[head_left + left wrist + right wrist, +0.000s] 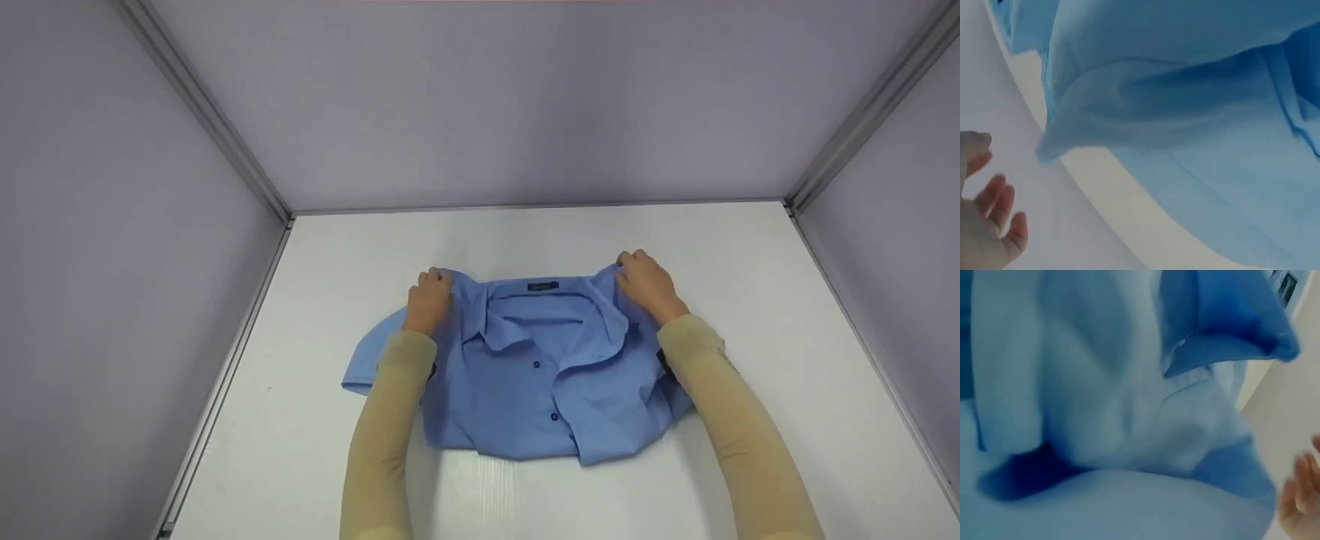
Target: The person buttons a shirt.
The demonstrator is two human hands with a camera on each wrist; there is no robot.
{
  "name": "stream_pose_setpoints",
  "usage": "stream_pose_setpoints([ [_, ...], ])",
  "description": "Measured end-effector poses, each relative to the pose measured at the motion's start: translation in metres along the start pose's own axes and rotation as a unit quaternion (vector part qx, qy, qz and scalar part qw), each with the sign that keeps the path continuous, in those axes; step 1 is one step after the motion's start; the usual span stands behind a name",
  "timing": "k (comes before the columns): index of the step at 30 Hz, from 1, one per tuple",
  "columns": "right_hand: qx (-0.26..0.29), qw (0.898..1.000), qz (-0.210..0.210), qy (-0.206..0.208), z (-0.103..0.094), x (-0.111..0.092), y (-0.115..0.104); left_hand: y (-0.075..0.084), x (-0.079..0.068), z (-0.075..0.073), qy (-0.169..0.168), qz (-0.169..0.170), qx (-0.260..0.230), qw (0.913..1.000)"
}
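Note:
A blue short-sleeved button shirt (502,397) lies on the white table, collar toward the back, its lower part bunched or folded under. Dark buttons run down its front. My left hand (431,296) is at the shirt's left shoulder; in the left wrist view that hand (991,219) shows loosely bent fingers, apart from a raised peak of the cloth (1089,124). At the right shoulder is my right hand (649,285). The right wrist view shows its fingers (1289,498) spread from the thumb beside the cloth edge, with no fabric between them.
A dark label (543,286) sits inside the collar. The left sleeve (371,356) spreads outward past my forearm. Pale panels (525,105) wall the white table (277,450) at the back and both sides, with grey metal strips at the corners.

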State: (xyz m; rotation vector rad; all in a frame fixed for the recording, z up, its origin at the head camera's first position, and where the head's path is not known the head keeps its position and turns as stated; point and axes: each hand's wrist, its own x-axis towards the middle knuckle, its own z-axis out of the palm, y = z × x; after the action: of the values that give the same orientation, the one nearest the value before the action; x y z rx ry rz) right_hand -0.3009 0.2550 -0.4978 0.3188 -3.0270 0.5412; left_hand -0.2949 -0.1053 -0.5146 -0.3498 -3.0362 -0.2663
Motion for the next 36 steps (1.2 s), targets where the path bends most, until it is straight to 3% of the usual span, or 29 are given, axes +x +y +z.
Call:
stream_pose_setpoints([
  [2,0.000,0.998,-0.014,-0.062,0.000,-0.004,-0.004,0.008,-0.002,0.002,-0.037,0.033,-0.008,0.9987],
  [4,0.000,0.991,-0.014,-0.134,0.003,-0.008,-0.007,0.015,-0.004,0.005,-0.102,0.046,-0.031,0.9933],
  [7,0.014,0.976,-0.022,-0.216,0.012,-0.014,-0.010,0.024,-0.008,0.013,-0.203,0.044,-0.074,0.9754],
  [9,0.032,0.969,-0.034,-0.242,0.018,-0.016,-0.013,0.029,-0.008,0.019,-0.251,0.035,-0.086,0.9635],
  [11,0.045,0.967,-0.052,-0.246,0.022,-0.016,-0.016,0.033,-0.005,0.026,-0.277,0.018,-0.092,0.9563],
  [14,0.058,0.970,-0.071,-0.227,0.024,-0.012,-0.020,0.037,-0.002,0.026,-0.265,0.013,-0.092,0.9597],
  [16,0.079,0.974,-0.072,-0.201,0.023,-0.007,-0.024,0.026,0.013,0.048,-0.210,0.035,-0.129,0.9685],
  [19,0.157,0.976,-0.041,-0.147,0.017,0.003,-0.034,0.024,0.032,0.047,-0.162,0.018,-0.204,0.9653],
  [21,0.235,0.963,-0.020,-0.130,0.013,0.009,-0.043,0.027,0.043,0.041,-0.130,0.005,-0.283,0.9502],
  [23,0.301,0.943,-0.004,-0.144,0.011,0.013,-0.052,0.044,0.037,0.008,-0.138,-0.024,-0.349,0.9266],
  [26,0.314,0.929,-0.017,-0.195,0.014,0.011,-0.060,0.056,0.023,-0.008,-0.151,0.015,-0.403,0.9027],
  [27,0.295,0.932,-0.028,-0.210,0.016,0.008,-0.060,0.058,0.017,-0.008,-0.167,0.027,-0.394,0.9033],
  [28,0.265,0.937,-0.043,-0.222,0.017,0.004,-0.060,0.059,0.009,-0.006,-0.185,0.039,-0.370,0.9095],
  [32,0.132,0.954,-0.092,-0.252,0.018,-0.029,-0.049,0.056,-0.035,0.002,-0.251,0.064,-0.204,0.9440],
  [34,0.077,0.952,-0.084,-0.285,0.017,-0.051,-0.046,0.054,-0.062,0.007,-0.283,0.075,-0.122,0.9484],
  [36,0.040,0.942,-0.056,-0.330,0.017,-0.074,-0.044,0.053,-0.087,0.012,-0.311,0.083,-0.071,0.9441],
])
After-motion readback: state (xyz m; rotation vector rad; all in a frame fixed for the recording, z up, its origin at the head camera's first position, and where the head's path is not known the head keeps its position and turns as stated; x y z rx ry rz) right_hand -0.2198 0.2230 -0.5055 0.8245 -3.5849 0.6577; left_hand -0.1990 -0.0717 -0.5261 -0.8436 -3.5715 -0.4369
